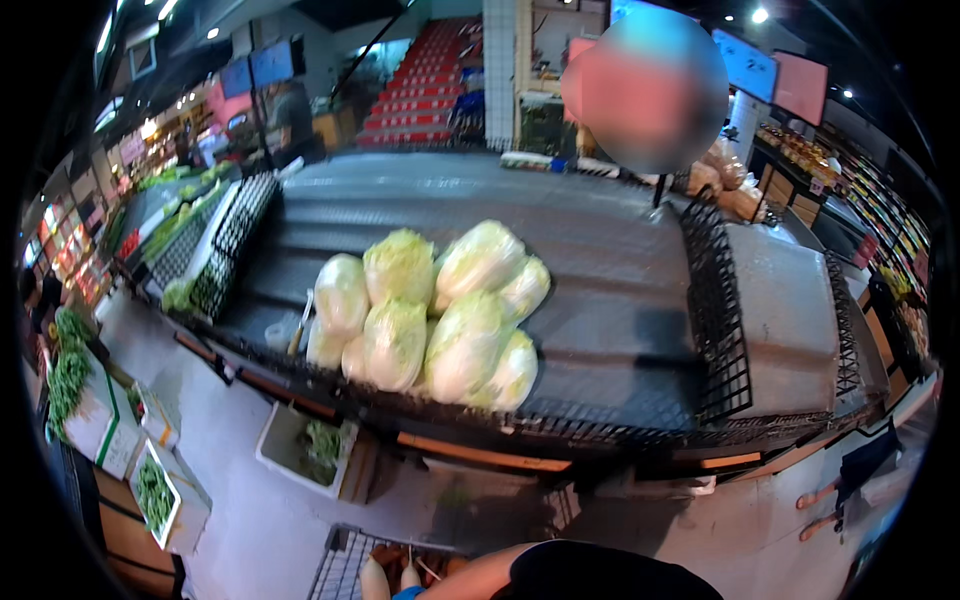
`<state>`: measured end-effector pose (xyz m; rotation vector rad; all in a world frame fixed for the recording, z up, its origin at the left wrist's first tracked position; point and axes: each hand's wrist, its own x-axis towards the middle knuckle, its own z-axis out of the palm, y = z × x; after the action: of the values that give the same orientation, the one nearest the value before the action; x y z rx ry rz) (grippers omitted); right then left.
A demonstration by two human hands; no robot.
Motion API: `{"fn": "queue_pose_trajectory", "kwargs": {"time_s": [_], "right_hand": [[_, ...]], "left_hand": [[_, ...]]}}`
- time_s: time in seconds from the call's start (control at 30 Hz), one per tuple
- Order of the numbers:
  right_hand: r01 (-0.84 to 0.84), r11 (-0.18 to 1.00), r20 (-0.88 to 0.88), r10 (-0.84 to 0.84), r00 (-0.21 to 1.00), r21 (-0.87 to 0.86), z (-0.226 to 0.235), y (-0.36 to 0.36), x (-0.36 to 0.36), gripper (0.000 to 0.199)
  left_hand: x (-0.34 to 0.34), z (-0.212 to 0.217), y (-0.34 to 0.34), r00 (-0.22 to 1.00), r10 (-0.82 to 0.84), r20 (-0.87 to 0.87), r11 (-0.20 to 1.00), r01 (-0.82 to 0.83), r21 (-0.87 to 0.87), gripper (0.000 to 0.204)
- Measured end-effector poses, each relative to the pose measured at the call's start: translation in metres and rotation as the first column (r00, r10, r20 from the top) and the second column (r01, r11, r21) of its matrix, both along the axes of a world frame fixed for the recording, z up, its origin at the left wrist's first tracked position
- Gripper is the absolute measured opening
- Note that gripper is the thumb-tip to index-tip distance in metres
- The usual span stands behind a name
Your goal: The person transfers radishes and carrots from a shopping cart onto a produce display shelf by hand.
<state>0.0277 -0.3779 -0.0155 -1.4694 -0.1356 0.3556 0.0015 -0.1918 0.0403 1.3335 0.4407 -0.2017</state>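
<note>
A bare forearm (478, 577) with a black short sleeve (610, 572) shows at the lower edge; it slants down to the left, and its hand is cut off by the frame. Neither of my hands can be seen. Close by that forearm is a black wire basket (338, 560), holding long white radishes (374, 578) and orange-brown roots. A bit of something blue (408, 593) shows there too, too little to name. Ahead, several pale green napa cabbages (392, 343), apparently wrapped in clear film, are stacked on a dark sloping display stand (610, 270).
Black mesh dividers (718, 320) rise at both ends of the stand. On the floor stand white foam boxes (300, 445) of leafy greens, below and left. At the far right are a person's legs (820, 510). Red stairs (420, 85) rise behind.
</note>
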Motion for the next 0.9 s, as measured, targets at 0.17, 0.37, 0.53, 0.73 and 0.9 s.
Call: {"fn": "queue_pose_trajectory", "kwargs": {"time_s": [0.17,0.37,0.53,0.73,0.9], "right_hand": [[0.226,0.970,0.001,-0.227,0.974,0.087,0.031,-0.063,-0.008,0.033],[0.413,0.885,0.018,-0.427,0.904,0.215,0.076,-0.112,-0.038,0.038],[0.735,0.634,-0.130,-0.729,0.672,0.240,0.075,-0.181,-0.068,0.042],[0.942,0.312,-0.293,-0.896,0.335,0.123,0.037,-0.243,-0.069,0.048],[0.948,0.254,-0.261,-0.944,0.199,-0.193,-0.017,-0.260,-0.037,0.057]], "left_hand": [[-0.009,0.039,-0.003,0.988,-0.126,0.092,0.967,0.143,-0.210,0.065],[0.036,0.028,-0.034,0.715,-0.396,0.576,0.238,0.686,-0.688,0.065],[0.073,0.082,-0.192,0.605,-0.693,0.392,0.545,0.795,-0.266,0.063],[0.089,0.032,-0.330,0.242,-0.876,0.418,0.416,0.818,0.398,0.074],[0.086,0.019,-0.356,0.095,-0.995,0.036,0.074,0.431,0.899,0.076]]}}
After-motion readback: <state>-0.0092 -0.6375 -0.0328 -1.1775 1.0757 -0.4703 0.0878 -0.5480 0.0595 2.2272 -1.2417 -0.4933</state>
